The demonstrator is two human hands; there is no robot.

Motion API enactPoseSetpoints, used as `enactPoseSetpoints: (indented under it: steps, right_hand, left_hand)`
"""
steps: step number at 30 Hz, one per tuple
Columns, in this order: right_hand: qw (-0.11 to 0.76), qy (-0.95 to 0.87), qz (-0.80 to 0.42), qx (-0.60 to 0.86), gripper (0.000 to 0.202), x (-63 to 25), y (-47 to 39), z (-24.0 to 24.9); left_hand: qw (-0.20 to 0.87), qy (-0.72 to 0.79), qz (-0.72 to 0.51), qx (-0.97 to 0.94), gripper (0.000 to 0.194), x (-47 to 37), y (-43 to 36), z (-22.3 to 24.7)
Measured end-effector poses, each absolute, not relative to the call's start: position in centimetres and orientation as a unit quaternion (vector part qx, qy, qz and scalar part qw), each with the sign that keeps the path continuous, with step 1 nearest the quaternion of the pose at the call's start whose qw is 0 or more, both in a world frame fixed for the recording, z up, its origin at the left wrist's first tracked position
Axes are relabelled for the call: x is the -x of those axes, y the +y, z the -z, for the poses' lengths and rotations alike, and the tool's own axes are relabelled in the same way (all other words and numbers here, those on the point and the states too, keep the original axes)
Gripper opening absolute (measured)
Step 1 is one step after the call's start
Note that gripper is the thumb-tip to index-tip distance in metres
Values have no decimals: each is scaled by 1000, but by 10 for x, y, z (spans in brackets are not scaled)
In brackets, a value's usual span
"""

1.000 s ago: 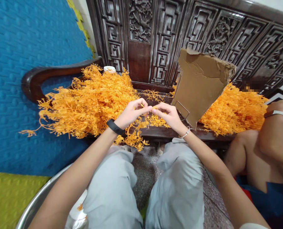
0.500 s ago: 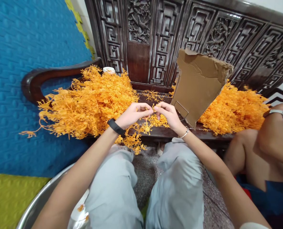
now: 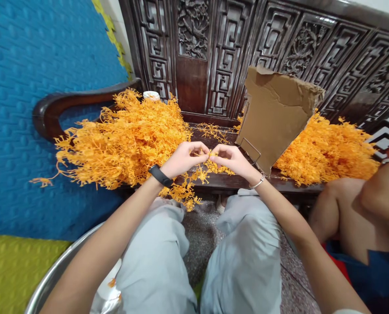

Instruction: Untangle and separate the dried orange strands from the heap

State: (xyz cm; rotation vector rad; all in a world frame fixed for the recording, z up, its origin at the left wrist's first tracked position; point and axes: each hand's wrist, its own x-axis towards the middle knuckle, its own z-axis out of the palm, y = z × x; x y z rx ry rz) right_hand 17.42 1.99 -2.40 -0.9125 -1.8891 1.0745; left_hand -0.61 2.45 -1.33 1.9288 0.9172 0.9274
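Note:
My left hand [image 3: 187, 157], with a black band on the wrist, pinches a small orange branching sprig [image 3: 213, 153] between thumb and fingertips. My right hand [image 3: 231, 159], with a silver bangle, is closed on the same sprig, and the fingertips of both hands almost meet. Most of the sprig is hidden by the fingers. Just left of my hands lies a big heap of orange plastic-looking sprigs [image 3: 132, 139], and some of it hangs over the bench edge. A few loose sprigs [image 3: 212, 131] lie on the dark wooden bench [image 3: 220, 182] behind my hands.
A torn cardboard sheet [image 3: 276, 117] leans upright on the bench by a thin wire frame [image 3: 251, 150]. Right of it is another orange heap [image 3: 332, 148], near a seated person's knee [image 3: 332, 196]. A metal basin [image 3: 60, 266] stands at lower left.
My right hand has closed in on my left, its fingers now pinching at the sprig. The neighbouring person's forearm has shifted to the right. The heaps look the same.

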Motion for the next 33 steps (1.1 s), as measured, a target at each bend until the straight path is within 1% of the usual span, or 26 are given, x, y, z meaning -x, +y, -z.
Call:
enactPoseSetpoints:
  steps: [5, 9, 12, 17, 24, 29, 33]
  right_hand:
    - [349, -786, -333, 386, 28, -172, 15, 24]
    - [330, -792, -342, 385, 29, -174, 16, 23]
    - [302, -797, -376, 364, 27, -176, 16, 20]
    - [251, -795, -439, 335, 25, -178, 13, 18]
    - [286, -769, -467, 329, 23, -181, 15, 17]
    - [290, -756, -493, 317, 21, -180, 13, 17]
    - [291, -738, -533, 293, 23, -181, 12, 17]
  left_hand:
    - [347, 371, -344, -789, 21, 9, 24, 16]
    - [335, 363, -339, -801, 23, 11, 23, 16]
    - [376, 357, -310, -797, 23, 14, 21, 13]
    - [451, 348, -220, -792, 24, 21, 21, 11]
    - [500, 339, -201, -771, 23, 21, 18, 12]
    - [491, 327, -203, -782, 20, 20, 18, 11]
    - [510, 281, -229, -780, 17, 17, 18, 9]
